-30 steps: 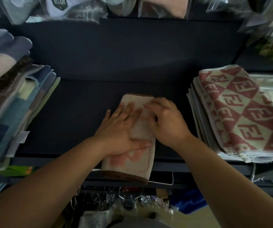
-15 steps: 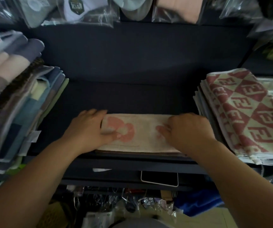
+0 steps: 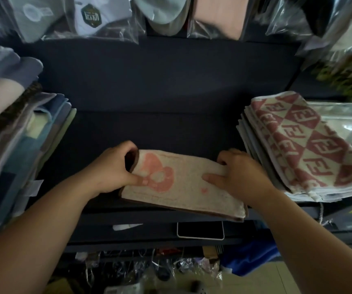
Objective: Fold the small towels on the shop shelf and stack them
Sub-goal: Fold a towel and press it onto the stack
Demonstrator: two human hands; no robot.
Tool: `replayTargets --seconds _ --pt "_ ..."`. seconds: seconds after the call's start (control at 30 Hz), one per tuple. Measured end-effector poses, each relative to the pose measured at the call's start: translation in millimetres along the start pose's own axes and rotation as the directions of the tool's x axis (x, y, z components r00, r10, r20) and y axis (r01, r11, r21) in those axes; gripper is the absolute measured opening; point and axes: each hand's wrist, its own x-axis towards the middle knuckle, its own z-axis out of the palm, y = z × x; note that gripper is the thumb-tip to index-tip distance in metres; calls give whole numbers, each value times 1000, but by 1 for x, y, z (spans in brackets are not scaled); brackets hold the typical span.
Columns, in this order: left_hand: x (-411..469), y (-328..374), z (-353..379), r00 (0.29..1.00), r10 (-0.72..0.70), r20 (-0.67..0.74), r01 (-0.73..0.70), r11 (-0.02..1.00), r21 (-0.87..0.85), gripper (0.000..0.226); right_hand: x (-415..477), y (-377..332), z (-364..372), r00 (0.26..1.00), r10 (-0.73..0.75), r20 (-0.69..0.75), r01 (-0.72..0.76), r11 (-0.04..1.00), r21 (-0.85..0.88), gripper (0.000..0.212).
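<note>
— So where's the towel [image 3: 183, 185]?

— On the shelf [image 3: 160, 128] front, long axis left-right, between both hands.

— Grip?

— Left hand [image 3: 115, 168] pinches its left end; right hand [image 3: 240, 175] pinches its right end, nearer the checked stack [image 3: 310, 145], probably where it goes.

dark shelf [image 3: 160, 128], dim light, tiled floor [image 3: 262, 281]

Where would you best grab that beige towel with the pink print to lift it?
Probably by its two short ends, from left and right. The beige towel lies as a long folded strip across the shelf; the left hand and right hand already pinch those ends.
</note>
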Motion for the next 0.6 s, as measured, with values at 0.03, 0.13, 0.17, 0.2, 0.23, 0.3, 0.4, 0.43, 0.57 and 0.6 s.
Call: replayTargets --seconds 0.03,0.13,0.17,0.2,0.23,0.3,0.4,0.43,0.57,0.6 --pt "1 4 2 1000 6 9 -5 999 -43 61 -4 -1 -3 1000 7 -8 -7 1000 5 42" --pt "7 8 6 1000 -6 -5 5 992 -130 52 -15 -3 -11 999 30 -42 -29 999 21 41" --pt "10 10 6 1000 -15 -5 14 990 -141 41 -19 -3 -15 997 41 -63 -38 998 53 39" --pt "11 11 7 1000 -18 7 19 989 -144 31 -23 -2 -19 995 55 -80 -48 995 92 36" --pt "13 13 7 999 -20 31 24 990 -141 24 -27 -1 -24 993 71 -91 -59 989 135 33" --pt "15 20 7 997 -10 81 21 991 -131 14 -35 2 -32 991 98 -94 -75 972 221 28" --pt "15 32 7 994 32 101 -11 979 -203 9 -50 8 -47 987 114 -114 -70 940 334 30" --pt "15 37 8 994 61 86 -36 962 -271 8 -55 10 -52 984 120 -128 -69 935 347 31" --pt "16 62 15 994 105 37 -62 798 -600 13 -81 20 -76 962 143 -233 -29 901 433 27" --pt "19 70 16 993 105 49 -52 780 -624 16 -88 24 -83 954 161 -255 -12 865 501 24"
